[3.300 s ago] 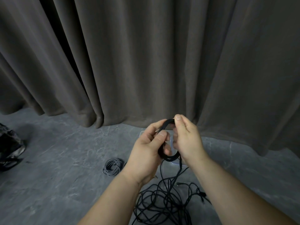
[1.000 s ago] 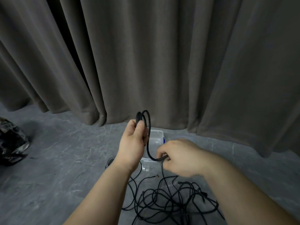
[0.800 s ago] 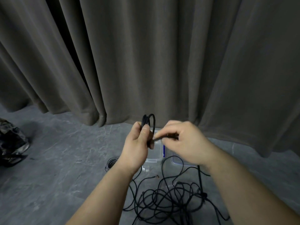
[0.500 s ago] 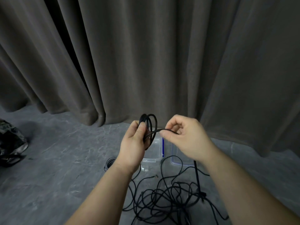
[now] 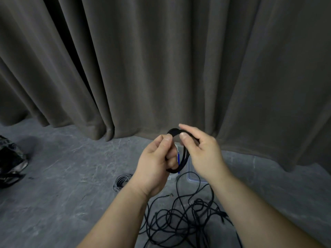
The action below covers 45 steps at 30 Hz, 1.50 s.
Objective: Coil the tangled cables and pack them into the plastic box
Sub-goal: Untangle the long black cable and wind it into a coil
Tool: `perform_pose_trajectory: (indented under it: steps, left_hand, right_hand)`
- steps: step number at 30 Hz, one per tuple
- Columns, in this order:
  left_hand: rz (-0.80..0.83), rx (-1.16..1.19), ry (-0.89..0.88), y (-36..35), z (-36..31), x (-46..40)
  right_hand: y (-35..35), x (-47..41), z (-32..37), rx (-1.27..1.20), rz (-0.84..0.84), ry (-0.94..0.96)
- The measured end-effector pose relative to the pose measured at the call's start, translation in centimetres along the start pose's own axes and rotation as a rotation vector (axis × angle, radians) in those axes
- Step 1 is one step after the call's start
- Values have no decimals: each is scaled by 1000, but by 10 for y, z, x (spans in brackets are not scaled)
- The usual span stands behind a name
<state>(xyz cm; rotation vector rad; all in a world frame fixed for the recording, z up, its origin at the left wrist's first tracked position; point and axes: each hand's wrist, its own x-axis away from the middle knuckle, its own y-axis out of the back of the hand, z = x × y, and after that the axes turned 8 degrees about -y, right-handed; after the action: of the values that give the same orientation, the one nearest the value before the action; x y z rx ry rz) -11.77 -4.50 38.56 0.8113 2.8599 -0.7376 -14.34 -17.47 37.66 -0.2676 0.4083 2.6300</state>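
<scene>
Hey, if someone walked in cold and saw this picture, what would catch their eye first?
Probably the two hands at centre: the left hand and right hand hold a small black cable coil up in front of the grey curtain. Next, the tangled black cables sprawled on the floor below the forearms, with a neat grey coil lying to their left.

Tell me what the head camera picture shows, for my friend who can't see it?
Two hands hold a small black cable coil: the left hand grips it, the right hand pinches its top. Below, a tangled black cable pile lies on the grey floor, beside a grey coil.
</scene>
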Motion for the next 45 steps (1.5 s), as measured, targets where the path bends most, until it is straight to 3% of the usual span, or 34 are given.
perform_pose_trajectory:
  steps: [4, 11, 19, 27, 33, 39, 45]
  left_hand:
    - [13, 39, 29, 1, -3, 1]
    - [68, 68, 66, 6, -3, 1]
    - [106, -3, 91, 11, -3, 2]
    - [82, 102, 159, 3, -5, 0]
    - [71, 42, 89, 0, -5, 2]
    - [-147, 104, -58, -2, -14, -4]
    - [-454, 262, -192, 24, -32, -18]
  right_hand:
    - [-2, 2, -3, -60, 108, -60]
    - [-1, -1, -1, 37, 79, -7]
    - [-1, 0, -2, -116, 128, -90]
    - [-7, -4, -7, -264, 133, -191]
    - [-3, -5, -4, -308, 205, -216]
    - [0, -2, -7, -252, 295, -369]
    - [6, 2, -31, 83, 385, -506]
